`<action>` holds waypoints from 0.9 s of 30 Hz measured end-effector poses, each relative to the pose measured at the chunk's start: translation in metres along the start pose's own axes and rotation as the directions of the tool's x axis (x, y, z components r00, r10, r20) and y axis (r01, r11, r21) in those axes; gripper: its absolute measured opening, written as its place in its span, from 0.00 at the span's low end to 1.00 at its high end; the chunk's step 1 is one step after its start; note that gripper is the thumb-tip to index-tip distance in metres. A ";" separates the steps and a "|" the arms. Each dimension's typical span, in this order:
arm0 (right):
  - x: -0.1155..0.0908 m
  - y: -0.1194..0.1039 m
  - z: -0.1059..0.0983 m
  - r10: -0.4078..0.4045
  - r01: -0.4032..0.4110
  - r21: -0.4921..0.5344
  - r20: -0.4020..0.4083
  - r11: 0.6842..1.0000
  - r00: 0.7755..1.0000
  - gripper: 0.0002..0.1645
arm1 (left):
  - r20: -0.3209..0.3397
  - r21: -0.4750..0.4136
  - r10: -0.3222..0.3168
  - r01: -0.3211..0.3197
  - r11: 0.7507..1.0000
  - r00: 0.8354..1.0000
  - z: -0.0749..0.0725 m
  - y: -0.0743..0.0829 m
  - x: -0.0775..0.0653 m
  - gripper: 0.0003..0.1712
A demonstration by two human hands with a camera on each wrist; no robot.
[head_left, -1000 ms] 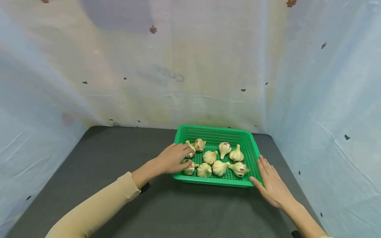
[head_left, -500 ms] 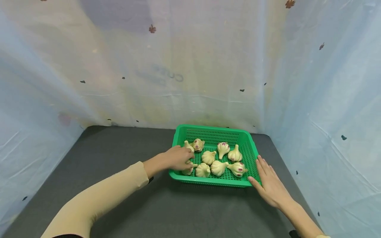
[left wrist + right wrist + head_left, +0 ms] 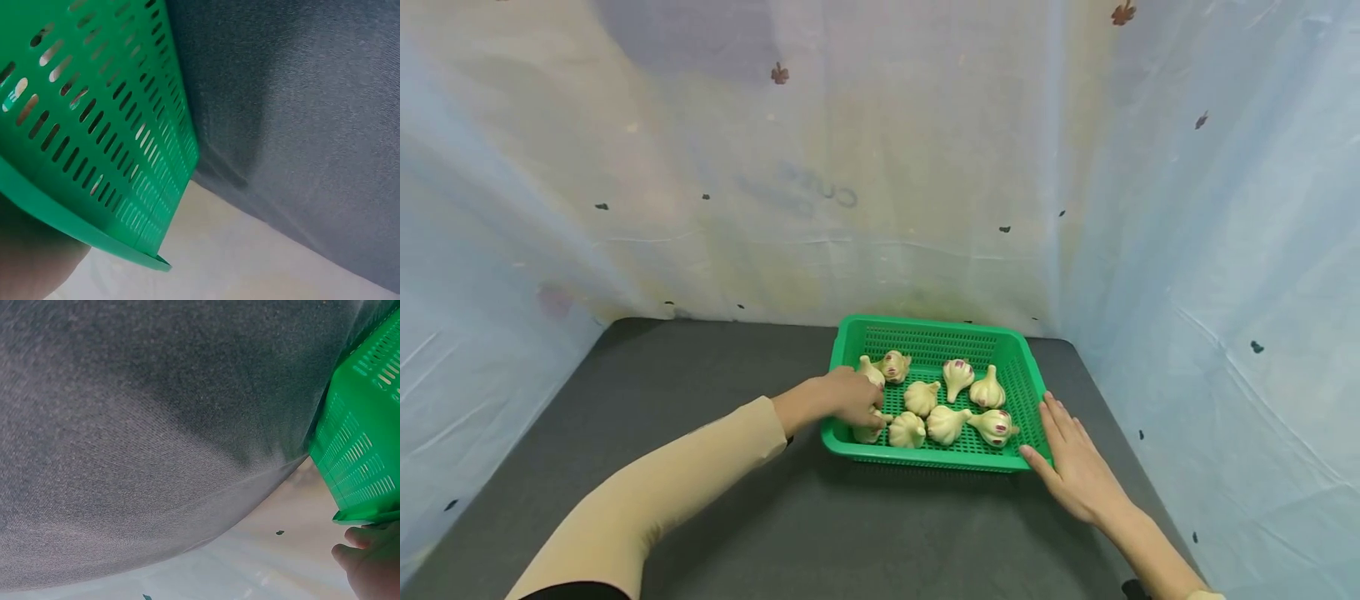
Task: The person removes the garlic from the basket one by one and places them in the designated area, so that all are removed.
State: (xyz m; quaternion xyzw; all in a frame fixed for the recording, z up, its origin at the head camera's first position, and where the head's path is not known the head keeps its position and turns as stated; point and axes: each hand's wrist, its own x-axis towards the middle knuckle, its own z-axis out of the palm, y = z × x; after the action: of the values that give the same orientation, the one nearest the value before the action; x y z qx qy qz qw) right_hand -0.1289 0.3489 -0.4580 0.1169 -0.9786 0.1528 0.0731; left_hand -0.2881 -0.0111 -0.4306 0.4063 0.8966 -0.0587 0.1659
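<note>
A green plastic basket [image 3: 925, 458] with slotted walls holds several garlic bulbs. My left hand [image 3: 846, 398] reaches over the basket's left rim, fingers bent down among the bulbs there. One garlic bulb [image 3: 870, 372] shows just behind the fingers, and another garlic bulb [image 3: 865, 434] lies partly under the thumb. The fingertips are hidden, so I cannot tell whether they grip a bulb. My right hand [image 3: 1078, 475] lies with straight fingers along the basket's right rim, thumb at the front corner. In the right wrist view, its fingertips [image 3: 353, 547] are right at the rim.
A dark grey cloth-covered table [image 3: 880, 533] spreads around the basket. Pale plastic sheeting [image 3: 925, 167] rises behind the basket and along both sides. More garlic bulbs [image 3: 946, 424] lie in the middle and right of the basket.
My left hand has lowered into the basket's left side, its fingers bending down toward the bulbs. The right hand stays at the right rim. The whole view has shifted slightly.
</note>
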 end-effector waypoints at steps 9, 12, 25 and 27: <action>0.000 -0.002 -0.001 0.003 -0.003 0.003 -0.002 1.000 1.000 0.49 | 0.053 -0.018 -0.013 0.014 1.000 0.998 -0.003 0.000 0.000 0.17; 0.000 -0.002 0.000 0.007 -0.007 0.004 -0.001 1.000 1.000 0.48 | 0.050 -0.060 -0.016 0.019 0.998 0.999 -0.005 0.000 -0.001 0.17; 0.001 -0.001 -0.001 0.013 -0.013 0.032 0.011 0.999 1.000 0.48 | -0.061 -0.288 0.053 -0.068 0.955 0.997 -0.013 -0.006 -0.013 0.18; 0.001 -0.001 -0.001 0.015 -0.015 0.034 0.014 0.999 1.000 0.48 | -0.116 -0.308 0.073 -0.106 0.945 0.991 -0.013 -0.008 -0.016 0.16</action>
State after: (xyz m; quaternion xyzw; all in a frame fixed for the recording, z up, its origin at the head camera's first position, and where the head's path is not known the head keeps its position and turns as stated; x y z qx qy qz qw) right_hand -0.1291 0.3478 -0.4564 0.1119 -0.9772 0.1690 0.0634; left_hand -0.2877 -0.0242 -0.4130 0.4175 0.8826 0.1130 0.1843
